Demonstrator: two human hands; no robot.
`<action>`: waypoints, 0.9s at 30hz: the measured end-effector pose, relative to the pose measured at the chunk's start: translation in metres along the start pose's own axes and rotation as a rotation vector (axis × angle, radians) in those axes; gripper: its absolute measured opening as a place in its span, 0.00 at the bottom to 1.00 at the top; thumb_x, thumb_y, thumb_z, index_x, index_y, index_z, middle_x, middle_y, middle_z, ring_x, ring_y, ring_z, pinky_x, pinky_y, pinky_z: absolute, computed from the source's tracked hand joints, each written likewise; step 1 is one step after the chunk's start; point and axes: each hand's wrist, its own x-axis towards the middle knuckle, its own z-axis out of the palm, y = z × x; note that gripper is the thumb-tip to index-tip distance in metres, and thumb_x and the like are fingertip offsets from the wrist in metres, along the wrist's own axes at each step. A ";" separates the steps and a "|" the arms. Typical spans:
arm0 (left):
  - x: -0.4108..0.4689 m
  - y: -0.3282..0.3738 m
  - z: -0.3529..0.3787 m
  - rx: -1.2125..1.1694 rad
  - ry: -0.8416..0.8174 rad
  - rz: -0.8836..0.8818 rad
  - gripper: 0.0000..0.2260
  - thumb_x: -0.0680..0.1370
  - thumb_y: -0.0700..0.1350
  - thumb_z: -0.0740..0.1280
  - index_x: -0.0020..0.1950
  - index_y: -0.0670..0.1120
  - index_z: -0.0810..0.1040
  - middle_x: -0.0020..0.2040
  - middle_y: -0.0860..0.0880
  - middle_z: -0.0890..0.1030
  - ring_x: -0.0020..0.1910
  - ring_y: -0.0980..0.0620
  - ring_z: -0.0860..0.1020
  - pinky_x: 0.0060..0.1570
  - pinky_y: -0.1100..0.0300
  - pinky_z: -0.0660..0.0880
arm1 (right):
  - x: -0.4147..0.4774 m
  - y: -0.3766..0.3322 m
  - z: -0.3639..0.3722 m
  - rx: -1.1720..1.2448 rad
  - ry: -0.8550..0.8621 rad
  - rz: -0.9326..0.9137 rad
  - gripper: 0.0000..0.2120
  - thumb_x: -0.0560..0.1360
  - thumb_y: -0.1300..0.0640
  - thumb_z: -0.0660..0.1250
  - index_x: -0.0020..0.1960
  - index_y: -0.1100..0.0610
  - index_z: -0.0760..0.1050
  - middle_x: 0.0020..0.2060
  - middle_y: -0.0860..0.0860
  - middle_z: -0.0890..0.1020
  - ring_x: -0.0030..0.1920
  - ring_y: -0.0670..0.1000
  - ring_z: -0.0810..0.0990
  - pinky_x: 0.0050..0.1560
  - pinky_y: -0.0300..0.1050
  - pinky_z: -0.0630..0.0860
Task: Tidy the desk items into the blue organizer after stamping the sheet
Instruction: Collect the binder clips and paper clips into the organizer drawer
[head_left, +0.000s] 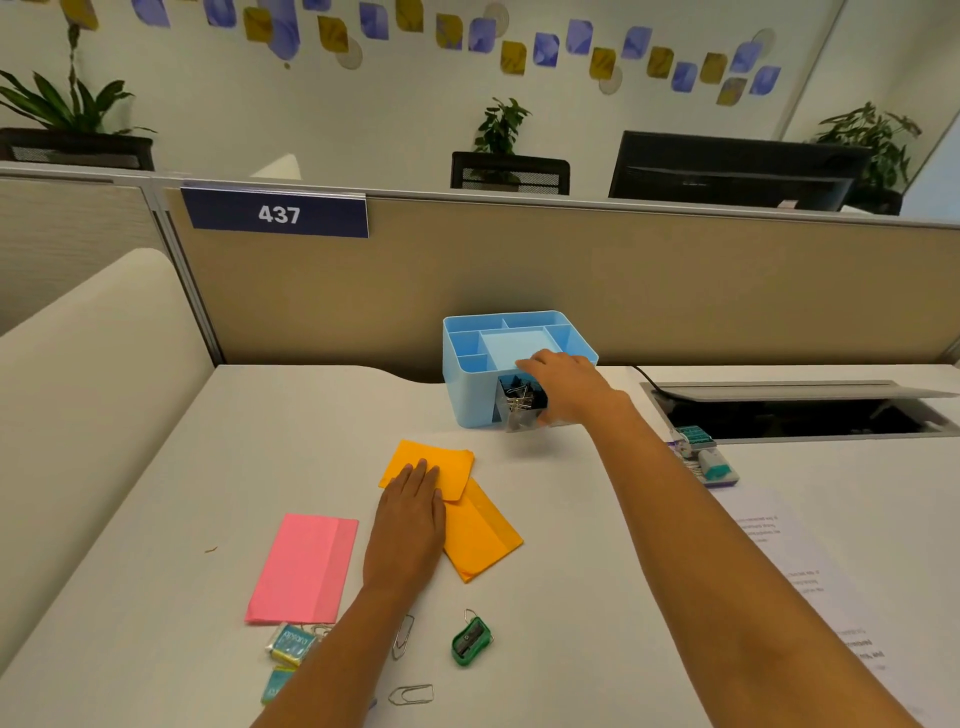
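Observation:
The blue organizer (470, 364) stands at the back of the desk, its top compartments bare. Its small clear drawer (519, 410), holding binder clips and paper clips, is pulled partly out at the front. My right hand (563, 387) reaches to that drawer, thumb under it and fingers over the top. My left hand (413, 512) lies flat on two overlapping orange envelopes (480, 530). A pink envelope (304, 566) lies left of them. The printed sheet (810, 582) lies at the right under my right forearm, with a teal stamp (714, 465) beyond it.
Near the front edge lie a green sharpener (470, 642), two loose paper clips (410, 693), and wrapped erasers (291, 644). An open cable tray (800, 415) is sunk into the desk at right. A beige partition (623, 280) closes the back; a padded panel stands at left.

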 end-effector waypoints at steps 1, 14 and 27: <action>0.000 0.000 0.000 -0.001 0.004 0.001 0.30 0.75 0.55 0.40 0.74 0.46 0.60 0.76 0.48 0.59 0.76 0.51 0.55 0.74 0.58 0.49 | 0.001 -0.001 0.001 0.016 0.025 -0.003 0.38 0.70 0.50 0.73 0.75 0.52 0.57 0.71 0.53 0.64 0.71 0.55 0.64 0.70 0.52 0.62; 0.000 0.001 -0.001 -0.006 0.005 0.001 0.29 0.75 0.54 0.42 0.74 0.47 0.60 0.76 0.48 0.60 0.76 0.50 0.56 0.74 0.58 0.49 | 0.016 -0.004 0.007 0.215 0.155 0.068 0.23 0.74 0.57 0.69 0.67 0.54 0.68 0.66 0.54 0.70 0.66 0.54 0.67 0.66 0.47 0.69; 0.001 -0.001 0.002 -0.007 0.003 -0.004 0.29 0.75 0.54 0.42 0.74 0.47 0.59 0.76 0.49 0.59 0.76 0.51 0.55 0.74 0.59 0.48 | 0.027 -0.009 0.024 0.273 0.302 0.173 0.19 0.75 0.54 0.67 0.64 0.56 0.68 0.65 0.54 0.72 0.64 0.53 0.69 0.66 0.44 0.69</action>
